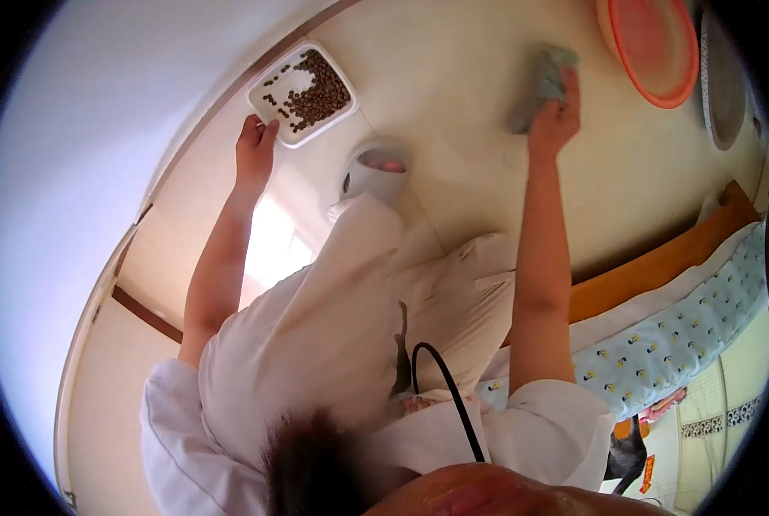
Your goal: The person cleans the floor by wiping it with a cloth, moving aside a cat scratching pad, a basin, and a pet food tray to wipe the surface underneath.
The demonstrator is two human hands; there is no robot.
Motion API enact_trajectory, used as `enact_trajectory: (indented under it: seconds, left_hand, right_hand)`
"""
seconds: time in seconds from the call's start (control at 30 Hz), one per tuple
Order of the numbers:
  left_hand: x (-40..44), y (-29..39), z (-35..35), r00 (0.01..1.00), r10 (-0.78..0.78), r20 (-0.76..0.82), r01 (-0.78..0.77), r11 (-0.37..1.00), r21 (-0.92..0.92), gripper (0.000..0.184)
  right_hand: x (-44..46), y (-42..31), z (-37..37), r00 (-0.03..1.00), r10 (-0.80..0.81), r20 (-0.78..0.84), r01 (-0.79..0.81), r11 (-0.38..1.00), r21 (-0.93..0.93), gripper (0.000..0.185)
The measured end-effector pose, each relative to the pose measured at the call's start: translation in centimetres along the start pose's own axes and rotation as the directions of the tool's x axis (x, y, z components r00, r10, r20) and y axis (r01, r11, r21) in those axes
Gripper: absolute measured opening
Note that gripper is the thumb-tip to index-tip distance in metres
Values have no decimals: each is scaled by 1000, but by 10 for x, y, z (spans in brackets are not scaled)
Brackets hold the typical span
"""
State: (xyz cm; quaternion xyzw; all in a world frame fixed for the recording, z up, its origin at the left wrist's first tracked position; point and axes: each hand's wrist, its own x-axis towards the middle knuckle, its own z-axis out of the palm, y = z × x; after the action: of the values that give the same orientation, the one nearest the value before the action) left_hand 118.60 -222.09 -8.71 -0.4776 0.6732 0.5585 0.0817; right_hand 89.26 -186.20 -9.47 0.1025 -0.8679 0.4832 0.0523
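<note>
Head view: the near left corner of a white tray (296,82), partly covered with brown pieces (322,96), is touched by the left hand (255,146); whether it is gripped cannot be told. The tray is set by the floor's (462,112) left edge. A blurred grey-green cloth (551,72) is grasped in the right hand (557,123).

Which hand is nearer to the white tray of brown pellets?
Left. The left hand is right at a lower corner of the white tray; the right hand is well away to the tray's right, holding a greyish cloth.
</note>
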Motion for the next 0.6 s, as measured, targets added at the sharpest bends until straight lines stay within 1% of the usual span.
enact_trajectory:
  seconds: [0.03,0.13,0.17,0.2,0.23,0.27,0.3,0.33,0.37,0.43,0.47,0.53,0.6]
  left_hand:
    - [-4,3,3,999,31,-19,-32,999,-24,13]
    - [-37,-2,-3,996,-17,-90,9,996,-89,9]
    - [-46,-10,-12,995,-27,-101,17,995,-96,9]
    - [-57,-22,-28,993,-46,-109,35,995,-98,9]
    - [-71,-30,-42,991,-63,-118,52,994,-98,9]
    - [-83,-33,-52,982,-87,-168,65,989,-132,8]
    - [-94,-34,-62,970,-106,-217,71,983,-167,7]
    - [-104,-36,-72,956,-128,-263,76,976,-202,6]
    - [-114,-40,-82,937,-137,-320,65,972,-226,5]
    - [-130,-42,-96,884,-159,-440,30,958,-285,4]
    - [-136,-40,-100,850,-175,-497,9,948,-318,6]
    - [-146,-43,-106,816,-230,-530,-3,915,-403,9]
    - [-153,-35,-99,796,-278,-537,0,888,-460,11]
  right_hand:
    - [0,15,-18,1000,21,9,-19,977,-214,48]
    - [-7,24,-1,992,-92,-86,31,839,-543,49]
    - [-13,23,23,987,-108,-120,42,891,-451,49]
    - [-15,-1,48,992,-113,-64,69,879,-472,53]
    - [-21,-12,75,984,-176,-7,159,906,-392,53]
    - [-30,-27,107,971,-233,46,229,867,-443,53]
    - [-45,-45,135,957,-243,158,283,898,-336,52]
    - [-63,-64,168,936,-280,214,340,879,-334,43]
    - [-85,-81,200,901,-318,295,387,897,-215,35]
    - [-136,-139,223,795,-351,495,388,921,29,33]
    - [-162,-152,231,688,-502,523,534,839,103,29]
    - [-219,-158,244,559,-557,614,587,789,181,29]
    - [-229,-166,245,552,-599,581,629,756,181,27]
